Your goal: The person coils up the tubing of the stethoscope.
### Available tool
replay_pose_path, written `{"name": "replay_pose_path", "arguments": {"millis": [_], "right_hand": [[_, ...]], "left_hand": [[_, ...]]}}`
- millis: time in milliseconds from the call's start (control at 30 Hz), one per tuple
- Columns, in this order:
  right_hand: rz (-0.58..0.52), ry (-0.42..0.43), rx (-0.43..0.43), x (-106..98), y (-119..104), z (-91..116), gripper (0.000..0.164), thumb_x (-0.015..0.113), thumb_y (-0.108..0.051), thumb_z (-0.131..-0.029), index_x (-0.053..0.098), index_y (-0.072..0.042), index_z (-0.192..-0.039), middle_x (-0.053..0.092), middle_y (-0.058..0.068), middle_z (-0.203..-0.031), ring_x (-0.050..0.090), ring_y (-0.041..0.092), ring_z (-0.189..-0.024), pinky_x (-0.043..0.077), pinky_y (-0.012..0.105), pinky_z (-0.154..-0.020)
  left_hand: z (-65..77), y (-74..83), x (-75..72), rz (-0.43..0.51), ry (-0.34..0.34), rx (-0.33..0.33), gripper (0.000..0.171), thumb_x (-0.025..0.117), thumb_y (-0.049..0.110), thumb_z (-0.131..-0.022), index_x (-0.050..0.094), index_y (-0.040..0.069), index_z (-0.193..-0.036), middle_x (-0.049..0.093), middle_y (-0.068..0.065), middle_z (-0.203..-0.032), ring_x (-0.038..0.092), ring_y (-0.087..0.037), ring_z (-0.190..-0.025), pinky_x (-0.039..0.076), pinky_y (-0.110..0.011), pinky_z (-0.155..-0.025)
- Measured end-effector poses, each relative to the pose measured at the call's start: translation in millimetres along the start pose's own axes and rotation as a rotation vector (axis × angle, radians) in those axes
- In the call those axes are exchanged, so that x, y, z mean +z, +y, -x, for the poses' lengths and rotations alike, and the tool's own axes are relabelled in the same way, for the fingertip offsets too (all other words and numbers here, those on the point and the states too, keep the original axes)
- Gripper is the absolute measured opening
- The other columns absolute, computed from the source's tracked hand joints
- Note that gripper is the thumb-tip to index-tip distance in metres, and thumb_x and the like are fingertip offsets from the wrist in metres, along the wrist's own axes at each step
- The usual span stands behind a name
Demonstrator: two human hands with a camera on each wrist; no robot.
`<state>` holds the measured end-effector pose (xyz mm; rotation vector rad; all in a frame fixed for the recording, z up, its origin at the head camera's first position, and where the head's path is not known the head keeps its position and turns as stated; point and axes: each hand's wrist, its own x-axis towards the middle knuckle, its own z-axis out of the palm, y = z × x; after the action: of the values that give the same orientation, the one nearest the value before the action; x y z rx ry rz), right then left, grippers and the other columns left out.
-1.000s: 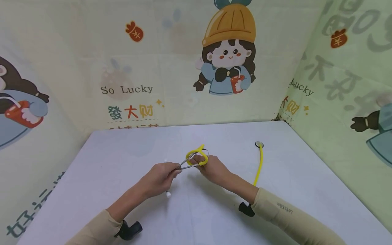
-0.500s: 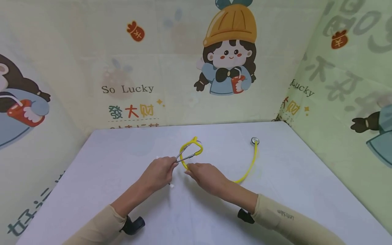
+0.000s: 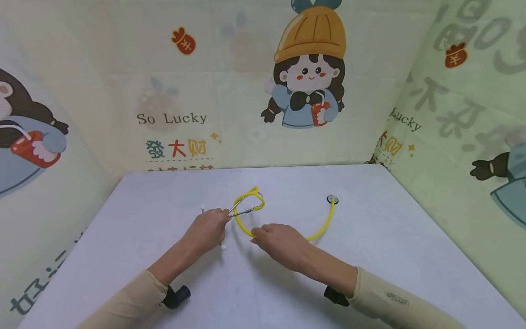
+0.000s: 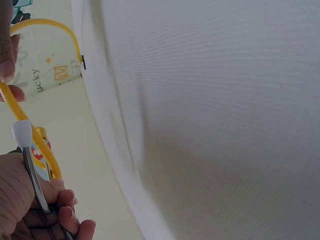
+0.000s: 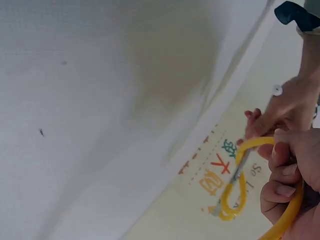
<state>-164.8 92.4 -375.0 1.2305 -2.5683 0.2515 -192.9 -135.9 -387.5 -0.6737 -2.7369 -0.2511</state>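
Observation:
A stethoscope with yellow tubing [image 3: 324,227] is held between both hands above the white table. My left hand [image 3: 207,228] grips its metal ear tubes [image 3: 244,212]; a white ear tip [image 4: 22,133] sticks out beside the palm in the left wrist view. The yellow tube loops round the ear tubes and runs to my right hand [image 3: 283,244], which pinches it between thumb and curled fingers, seen closely in the right wrist view. From there the tube curves right to the round chest piece [image 3: 333,199], at or near the table surface on the far right.
The white table [image 3: 164,196] spreads under both hands, with printed cloth walls [image 3: 230,91] behind and at the sides. Black wrist-worn devices [image 3: 176,297] hang below both forearms.
The right hand has left the yellow loop near the ear tubes and now pinches the tube lower down. Both hands have shifted slightly left; the chest piece has slid left too.

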Motion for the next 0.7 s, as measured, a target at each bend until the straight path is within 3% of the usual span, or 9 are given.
{"name": "replay_pose_path", "arguments": {"millis": [167, 367, 500, 700], "right_hand": [[0.046, 0.085, -0.118, -18, 2, 3, 0.013, 0.078, -0.017, -0.092, 0.068, -0.012, -0.098, 0.058, -0.006, -0.071, 0.05, 0.007, -0.06, 0.04, 0.015, -0.054], [0.099, 0.205, -0.274, -40, 13, -2, 0.015, 0.082, -0.021, -0.088, 0.071, -0.014, -0.096, 0.067, -0.009, -0.079, 0.06, 0.005, -0.068, 0.048, 0.015, -0.058], [0.133, 0.26, -0.31, -50, 20, -8, 0.018, 0.083, -0.025, -0.087, 0.071, -0.016, -0.096, 0.068, -0.009, -0.078, 0.062, 0.005, -0.068, 0.048, 0.017, -0.054], [0.171, 0.295, -0.298, -58, 27, -17, 0.022, 0.086, -0.03, -0.085, 0.074, -0.018, -0.1, 0.066, -0.009, -0.075, 0.058, 0.003, -0.063, 0.04, 0.015, -0.049]], "left_hand": [[0.5, -0.8, -3.9, -0.009, -0.043, 0.028, 0.01, 0.074, 0.0, -0.09, 0.069, -0.003, -0.099, 0.068, -0.009, -0.081, 0.064, -0.02, -0.071, 0.055, -0.031, -0.062], [0.1, 1.9, -10.1, -0.068, -0.121, 0.112, 0.019, 0.075, 0.004, -0.092, 0.071, -0.002, -0.109, 0.072, -0.01, -0.091, 0.068, -0.022, -0.08, 0.058, -0.032, -0.071], [0.4, 3.4, -15.6, -0.095, -0.151, 0.202, 0.019, 0.075, 0.003, -0.091, 0.07, -0.003, -0.109, 0.072, -0.01, -0.092, 0.068, -0.023, -0.081, 0.058, -0.033, -0.072], [4.4, 3.2, -20.7, -0.087, -0.186, 0.337, 0.015, 0.075, 0.003, -0.091, 0.068, 0.002, -0.104, 0.068, -0.005, -0.088, 0.064, -0.02, -0.079, 0.055, -0.029, -0.071]]}}
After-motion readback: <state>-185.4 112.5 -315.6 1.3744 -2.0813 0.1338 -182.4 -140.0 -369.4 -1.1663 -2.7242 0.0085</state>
